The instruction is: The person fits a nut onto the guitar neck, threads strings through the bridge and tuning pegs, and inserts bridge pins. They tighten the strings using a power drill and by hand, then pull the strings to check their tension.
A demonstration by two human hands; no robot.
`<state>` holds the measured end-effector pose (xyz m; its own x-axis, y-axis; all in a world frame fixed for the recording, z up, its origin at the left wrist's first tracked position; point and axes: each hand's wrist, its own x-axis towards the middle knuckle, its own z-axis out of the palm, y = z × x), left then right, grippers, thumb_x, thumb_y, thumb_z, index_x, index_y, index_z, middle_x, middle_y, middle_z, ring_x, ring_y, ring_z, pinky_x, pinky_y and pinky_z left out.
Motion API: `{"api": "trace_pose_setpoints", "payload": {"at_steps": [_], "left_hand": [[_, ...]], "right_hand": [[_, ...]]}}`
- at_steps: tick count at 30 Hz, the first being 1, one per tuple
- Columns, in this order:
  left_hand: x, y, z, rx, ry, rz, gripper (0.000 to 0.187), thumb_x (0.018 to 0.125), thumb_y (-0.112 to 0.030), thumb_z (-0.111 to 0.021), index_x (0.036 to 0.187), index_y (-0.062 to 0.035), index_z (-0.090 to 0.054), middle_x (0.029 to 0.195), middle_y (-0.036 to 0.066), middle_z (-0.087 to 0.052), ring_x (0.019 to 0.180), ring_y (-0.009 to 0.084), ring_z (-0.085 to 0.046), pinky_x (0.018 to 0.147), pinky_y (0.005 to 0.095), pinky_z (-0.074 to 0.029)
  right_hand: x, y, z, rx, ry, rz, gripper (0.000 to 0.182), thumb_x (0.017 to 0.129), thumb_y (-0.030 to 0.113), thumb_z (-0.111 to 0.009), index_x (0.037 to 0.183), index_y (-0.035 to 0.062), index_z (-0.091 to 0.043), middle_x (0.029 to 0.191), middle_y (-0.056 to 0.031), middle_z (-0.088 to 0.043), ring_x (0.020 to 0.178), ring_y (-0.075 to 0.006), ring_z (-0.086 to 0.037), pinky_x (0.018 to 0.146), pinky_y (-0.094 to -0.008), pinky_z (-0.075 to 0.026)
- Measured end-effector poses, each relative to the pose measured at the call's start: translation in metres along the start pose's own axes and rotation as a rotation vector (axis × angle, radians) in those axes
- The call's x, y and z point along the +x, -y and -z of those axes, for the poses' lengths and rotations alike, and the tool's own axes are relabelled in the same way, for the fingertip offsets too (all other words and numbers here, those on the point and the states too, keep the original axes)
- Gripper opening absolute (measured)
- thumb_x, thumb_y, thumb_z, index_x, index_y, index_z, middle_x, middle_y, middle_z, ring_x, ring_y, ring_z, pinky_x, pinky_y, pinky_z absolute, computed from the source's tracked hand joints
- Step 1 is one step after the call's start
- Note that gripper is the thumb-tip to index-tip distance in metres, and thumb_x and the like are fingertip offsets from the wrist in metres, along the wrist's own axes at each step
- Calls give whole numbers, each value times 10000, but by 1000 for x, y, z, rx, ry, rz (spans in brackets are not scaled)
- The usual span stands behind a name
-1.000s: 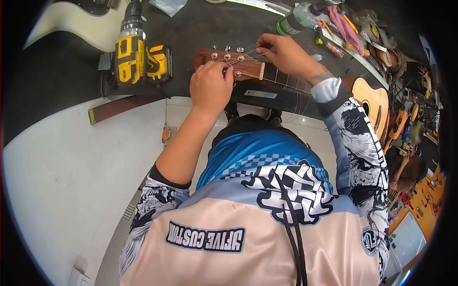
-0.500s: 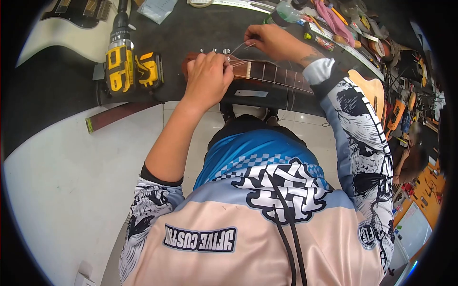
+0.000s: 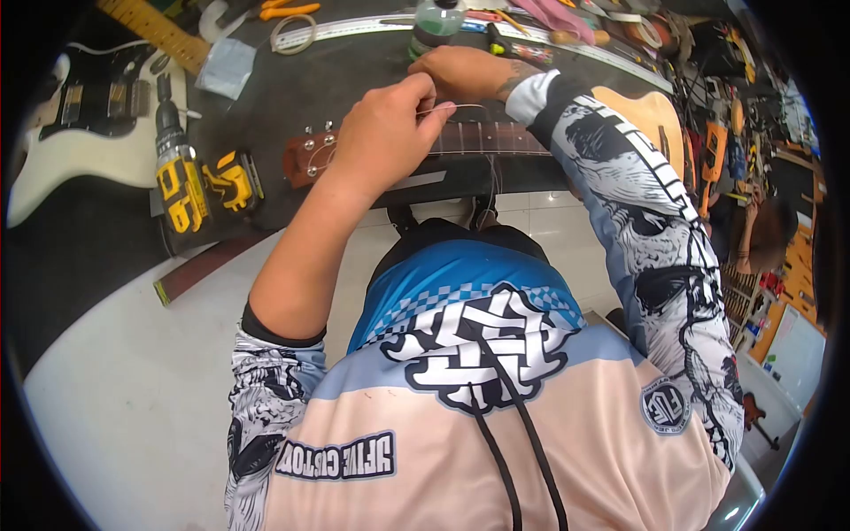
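A guitar neck [image 3: 509,139] lies across the dark bench, with its brown headstock [image 3: 301,163] at the left and metal tuning pegs along it. Above the neck my left hand [image 3: 382,128] pinches a thin string [image 3: 469,105] between thumb and fingers, and the string's end sticks out to the right. My right hand [image 3: 465,73] is just beyond it, close to the left fingertips. Its fingers are bent and partly hidden behind my left hand, so what they hold cannot be made out. Loose string hangs over the bench's front edge.
A yellow drill [image 3: 181,190] and a yellow battery [image 3: 234,180] lie left of the headstock. Farther left is a white guitar body [image 3: 97,159]. A green bottle [image 3: 436,25], a long ruler [image 3: 354,26] and a tape roll [image 3: 294,34] are behind. Tools crowd the right.
My left hand has lifted off the headstock and now holds the string. My right hand has come left, beside it. The whole view has shifted.
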<state>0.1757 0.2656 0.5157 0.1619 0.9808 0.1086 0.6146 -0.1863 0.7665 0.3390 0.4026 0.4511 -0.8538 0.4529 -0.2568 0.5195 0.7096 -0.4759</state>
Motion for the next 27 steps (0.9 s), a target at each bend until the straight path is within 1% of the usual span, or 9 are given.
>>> {"api": "trace_pose_setpoints", "payload": {"at_steps": [3,7,11,12,15,18,21,23,27], "left_hand": [[17,-26,11,-72,99,10,280,931,-258,-754,847,-22,-629,635,59,-601,571,159,-531,565,317,-435],[42,-41,12,-225,224,19,262,937,-269,-760,919,-14,-704,653,27,-619,590,96,-504,558,292,-413],[67,-43,2,-174,175,-30,265,952,-275,-751,952,-10,-737,675,12,-643,603,67,-492,551,273,-389],[68,-36,1,-173,162,-36,266,954,-274,-750,954,-9,-739,677,12,-644,604,65,-491,550,271,-384],[82,-46,-13,-178,137,-22,284,966,-276,-742,964,8,-735,706,5,-661,625,60,-506,561,267,-400],[98,-58,-31,-196,115,9,315,976,-299,-738,990,16,-732,747,-7,-677,652,46,-518,583,259,-419],[93,-31,-23,-230,41,-4,266,953,-247,-730,977,18,-729,712,70,-692,609,123,-575,586,311,-461],[95,-33,-20,-178,62,42,277,953,-252,-734,995,22,-733,744,64,-709,619,111,-571,577,296,-452],[91,-9,-19,-128,88,73,298,970,-288,-733,1035,2,-738,747,10,-680,642,65,-529,582,258,-417]], "right_hand": [[-15,-8,4,148,43,-83,286,855,175,-720,1122,73,-708,1047,-136,-765,996,-350,-722,877,-446,-555],[-36,-44,-8,332,-31,-6,390,852,269,-768,1162,42,-697,1070,-157,-755,969,-317,-723,850,-408,-550],[-73,-46,4,398,-164,-150,488,914,385,-771,1228,21,-686,1080,-169,-748,989,-276,-716,874,-382,-550],[-77,-48,0,507,-211,-126,482,956,395,-741,1277,40,-682,1117,-132,-748,1039,-220,-696,913,-356,-542],[-118,-56,2,906,-384,-153,410,1002,346,-697,1277,42,-686,1147,-90,-745,1064,-164,-671,938,-331,-531],[-159,-56,-1,909,-357,-203,312,1030,269,-661,1237,41,-709,1125,-59,-743,1047,-132,-656,933,-309,-523],[-138,-45,-26,759,-359,-222,237,1039,199,-640,1194,37,-715,1054,-30,-740,981,-120,-658,885,-295,-529],[-138,-50,-33,728,-406,-267,217,1036,191,-640,1168,34,-711,1009,-21,-736,945,-124,-664,859,-294,-534],[-127,-60,-42,948,-785,-285,215,1060,179,-602,1189,21,-667,932,-48,-722,868,-127,-681,818,-285,-553]]}}
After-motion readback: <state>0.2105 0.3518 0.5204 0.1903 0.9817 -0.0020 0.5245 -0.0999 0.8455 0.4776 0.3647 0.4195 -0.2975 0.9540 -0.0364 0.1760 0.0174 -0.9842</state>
